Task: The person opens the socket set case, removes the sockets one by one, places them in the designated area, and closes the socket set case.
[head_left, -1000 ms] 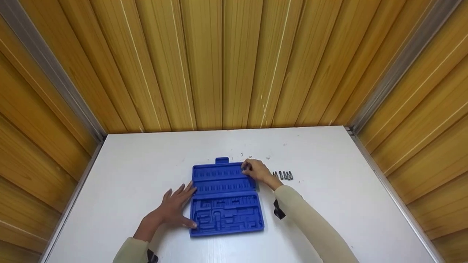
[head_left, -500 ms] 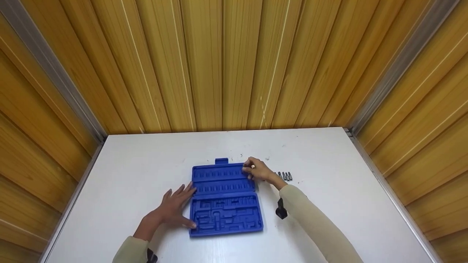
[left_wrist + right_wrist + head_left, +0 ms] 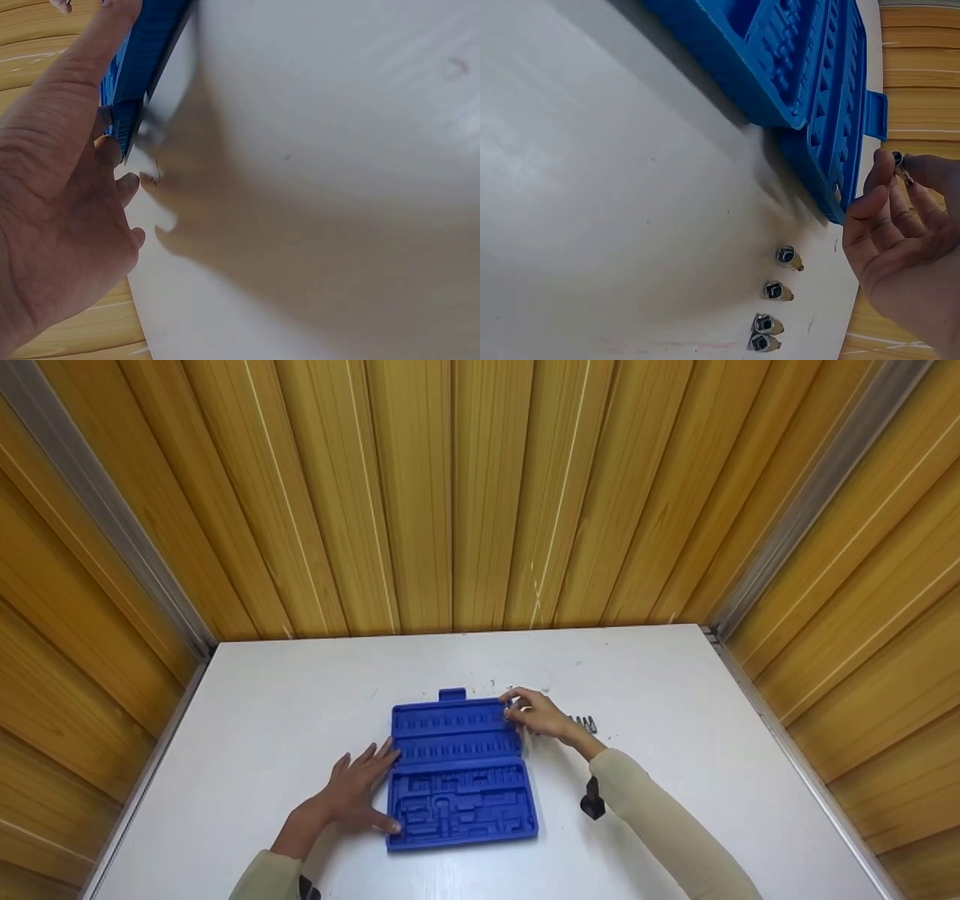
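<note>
A blue plastic socket case (image 3: 456,762) lies unfolded on the white table, its moulded slots facing up. My left hand (image 3: 358,786) rests along its left side with fingers spread, the thumb touching the near part and fingertips touching the far part. At the far right corner of the case, my right hand (image 3: 541,715) pinches a small metal bit socket (image 3: 898,159) between thumb and finger. One metal piece (image 3: 838,191) sits in a slot near that corner in the right wrist view. Several more bit sockets (image 3: 774,290) stand in a row on the table, right of the case.
The white table (image 3: 645,795) extends around the case. Small dark specks (image 3: 493,682) dot the surface behind it. Wood-patterned panels (image 3: 420,495) enclose the back and sides. The case's latch tab (image 3: 452,694) sticks out at its far edge.
My right hand has shifted slightly to the right over the case's corner, its forearm swinging right and covering more of the socket row. The left hand has stayed in place on the case.
</note>
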### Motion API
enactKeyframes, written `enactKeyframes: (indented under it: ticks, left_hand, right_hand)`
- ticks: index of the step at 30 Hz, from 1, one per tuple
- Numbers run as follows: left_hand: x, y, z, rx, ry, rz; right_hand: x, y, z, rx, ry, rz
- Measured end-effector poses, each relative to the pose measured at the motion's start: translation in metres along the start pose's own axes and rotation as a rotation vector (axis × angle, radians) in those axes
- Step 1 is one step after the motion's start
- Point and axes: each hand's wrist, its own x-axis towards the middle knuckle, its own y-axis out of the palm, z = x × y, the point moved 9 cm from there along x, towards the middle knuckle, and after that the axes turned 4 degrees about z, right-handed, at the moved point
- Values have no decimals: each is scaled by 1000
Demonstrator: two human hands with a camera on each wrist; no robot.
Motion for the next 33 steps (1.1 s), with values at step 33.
enactKeyframes:
  ticks: [33]
  left_hand:
    - [1, 0, 1, 2, -2, 10]
  right_hand:
    - [-73, -88, -55, -14, 92, -58]
